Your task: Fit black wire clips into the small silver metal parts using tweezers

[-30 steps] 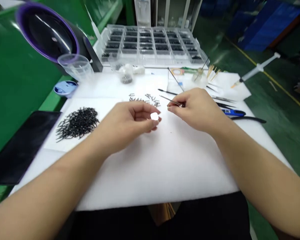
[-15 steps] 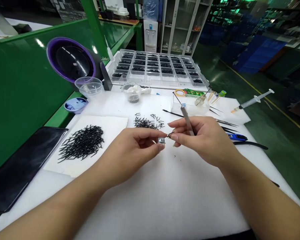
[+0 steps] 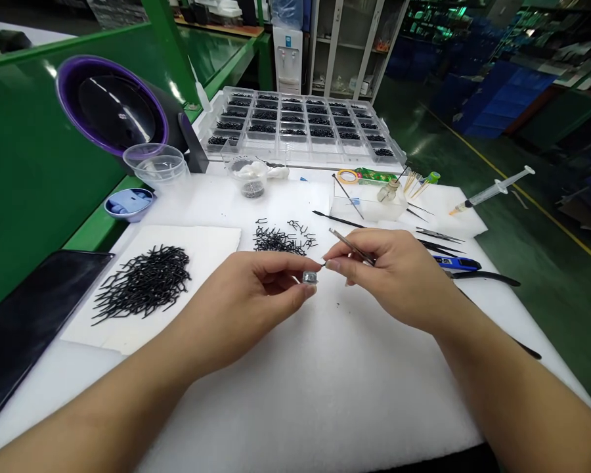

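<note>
My left hand [image 3: 236, 309] pinches a small silver metal part [image 3: 310, 278] between thumb and fingertips. My right hand [image 3: 398, 276] grips a pair of slim steel tweezers [image 3: 352, 246], and its fingertips are almost touching the left hand's fingers. A fine black wire piece seems to stick out between the two hands, too thin to see clearly. Just beyond my hands lies a loose heap of bent black wire pieces [image 3: 278, 240] on white foam [image 3: 295, 394]. A larger heap [image 3: 142, 286] sits on a white paper sheet [image 3: 201, 240] to the left.
A compartment tray [image 3: 300, 121] of black parts stands at the back. Nearby are a glass dish [image 3: 251, 177], plastic cup [image 3: 155, 164], purple-rimmed lens [image 3: 111, 105], black tablet [image 3: 29, 328], clear block [image 3: 369, 203], tweezers [image 3: 438, 235], pliers [image 3: 458, 264], and syringe [image 3: 492, 190].
The view has tilted up, showing more of the room. My hands have come closer together. The tweezers have swung from upright to leaning left in my right hand.
</note>
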Demonstrator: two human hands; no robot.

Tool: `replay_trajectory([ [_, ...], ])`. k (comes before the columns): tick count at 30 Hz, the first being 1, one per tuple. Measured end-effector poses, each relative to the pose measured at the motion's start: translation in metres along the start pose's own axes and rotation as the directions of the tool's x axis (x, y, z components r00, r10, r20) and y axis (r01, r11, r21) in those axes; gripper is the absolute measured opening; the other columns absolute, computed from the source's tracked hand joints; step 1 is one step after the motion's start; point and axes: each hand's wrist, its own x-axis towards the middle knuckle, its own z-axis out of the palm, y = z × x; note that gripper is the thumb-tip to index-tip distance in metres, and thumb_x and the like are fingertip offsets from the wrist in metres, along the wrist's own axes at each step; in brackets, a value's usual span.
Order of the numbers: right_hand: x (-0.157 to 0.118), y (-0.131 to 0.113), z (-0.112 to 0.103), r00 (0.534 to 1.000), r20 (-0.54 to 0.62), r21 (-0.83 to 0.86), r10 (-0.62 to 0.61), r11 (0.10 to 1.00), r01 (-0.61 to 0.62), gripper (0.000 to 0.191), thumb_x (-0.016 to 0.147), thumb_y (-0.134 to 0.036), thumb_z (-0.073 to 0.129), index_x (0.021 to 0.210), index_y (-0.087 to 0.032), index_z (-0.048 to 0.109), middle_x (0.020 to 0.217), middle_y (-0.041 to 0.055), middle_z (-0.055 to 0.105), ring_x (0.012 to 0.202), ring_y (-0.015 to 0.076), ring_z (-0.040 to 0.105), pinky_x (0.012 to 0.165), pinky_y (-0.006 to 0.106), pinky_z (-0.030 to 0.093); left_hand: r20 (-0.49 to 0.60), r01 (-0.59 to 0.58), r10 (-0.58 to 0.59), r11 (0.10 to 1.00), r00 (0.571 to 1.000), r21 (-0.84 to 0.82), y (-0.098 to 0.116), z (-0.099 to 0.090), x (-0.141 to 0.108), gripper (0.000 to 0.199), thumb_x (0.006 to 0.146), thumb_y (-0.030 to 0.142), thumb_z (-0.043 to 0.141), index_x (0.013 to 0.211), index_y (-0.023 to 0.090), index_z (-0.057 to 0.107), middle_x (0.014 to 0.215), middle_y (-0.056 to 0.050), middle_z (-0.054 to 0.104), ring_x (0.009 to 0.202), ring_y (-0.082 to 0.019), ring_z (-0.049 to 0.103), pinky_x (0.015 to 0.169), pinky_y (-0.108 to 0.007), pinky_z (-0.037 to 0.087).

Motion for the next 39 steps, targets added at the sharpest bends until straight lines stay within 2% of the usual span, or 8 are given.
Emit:
replay_trajectory([
  [4,-0.002,-0.003,-0.001,1.000,0.008,-0.027,0.002,1.000,-0.002,0.015,0.091,-0.024,0.065,0.079,-0.023,0.073,0.063,-0.0041,0.065,0.056,0.0114,0.054,0.051,0.025,0.038,-0.002,-0.006,0.006,1.000,1.000,0.007,0.000,0.000,0.000,0.034,0.082,0.048,0.074,0.110,0.030,0.079,0.077,0.000,0.075,0.072,-0.020,0.066,0.064,-0.031,0.051],
  [7,-0.007,-0.007,0.000,0.997,-0.040,-0.065,-0.069,0.996,0.066,0.012,0.091,-0.020,0.063,0.082,-0.023,0.071,0.081,-0.0011,0.074,0.072,0.0148,0.065,0.058,0.026,0.045,-0.022,-0.028,0.029,0.999,0.999,0.036,0.000,0.001,0.000,0.031,0.085,0.047,0.072,0.109,0.030,0.078,0.069,0.002,0.069,0.066,-0.018,0.063,0.060,-0.030,0.048],
  [10,-0.011,-0.011,0.003,0.990,-0.058,-0.124,-0.125,0.985,0.117,0.013,0.090,-0.015,0.062,0.082,-0.023,0.069,0.100,0.0006,0.076,0.083,0.0169,0.067,0.068,0.028,0.049,-0.081,-0.107,0.115,0.989,0.990,0.100,-0.001,0.003,-0.001,0.026,0.086,0.043,0.071,0.107,0.029,0.077,0.077,0.003,0.074,0.071,-0.017,0.068,0.066,-0.030,0.051],
  [14,-0.014,-0.014,0.008,0.988,-0.091,-0.156,-0.121,0.982,0.106,0.012,0.087,-0.015,0.064,0.078,-0.023,0.068,0.103,-0.0007,0.078,0.072,0.0152,0.065,0.066,0.030,0.049,-0.107,-0.172,0.191,0.972,0.976,0.162,0.000,0.006,-0.002,0.021,0.086,0.037,0.072,0.103,0.027,0.077,0.082,0.003,0.076,0.073,-0.016,0.071,0.068,-0.028,0.054],
  [18,-0.016,-0.016,0.011,0.989,-0.104,-0.130,-0.107,0.987,0.093,0.014,0.084,-0.016,0.065,0.073,-0.024,0.068,0.097,-0.0017,0.078,0.070,0.0154,0.066,0.057,0.029,0.046,-0.105,-0.232,0.254,0.956,0.962,0.182,0.000,0.008,-0.001,0.015,0.085,0.033,0.073,0.099,0.027,0.077,0.081,0.005,0.077,0.071,-0.013,0.071,0.066,-0.025,0.055],
  [23,-0.015,-0.024,0.009,0.995,-0.076,-0.120,0.069,0.990,-0.078,0.014,0.081,-0.017,0.065,0.071,-0.025,0.072,0.079,-0.0048,0.076,0.067,0.0135,0.066,0.055,0.024,0.047,-0.110,-0.260,0.283,0.948,0.953,0.183,0.000,0.008,-0.002,0.011,0.083,0.027,0.073,0.094,0.026,0.076,0.078,0.006,0.077,0.068,-0.013,0.071,0.062,-0.024,0.055],
  [27,-0.015,-0.026,0.008,0.985,-0.075,-0.146,0.158,0.975,-0.168,0.014,0.081,-0.023,0.066,0.071,-0.026,0.074,0.058,-0.0077,0.067,0.046,0.0083,0.051,0.041,0.020,0.038,-0.099,-0.277,0.297,0.944,0.950,0.177,0.000,0.010,-0.003,0.006,0.082,0.026,0.073,0.088,0.026,0.076,0.075,0.008,0.076,0.065,-0.010,0.070,0.059,-0.022,0.055],
  [39,-0.018,-0.028,0.011,0.992,-0.104,-0.210,0.072,0.973,-0.093,0.015,0.075,-0.018,0.067,0.066,-0.027,0.075,0.047,-0.0092,0.058,0.043,0.0061,0.039,0.037,0.018,0.029,-0.133,-0.308,0.337,0.930,0.932,0.202,0.002,0.012,-0.004,0.006,0.079,0.021,0.074,0.084,0.024,0.076,0.073,0.009,0.075,0.064,-0.008,0.068,0.057,-0.020,0.052],
])
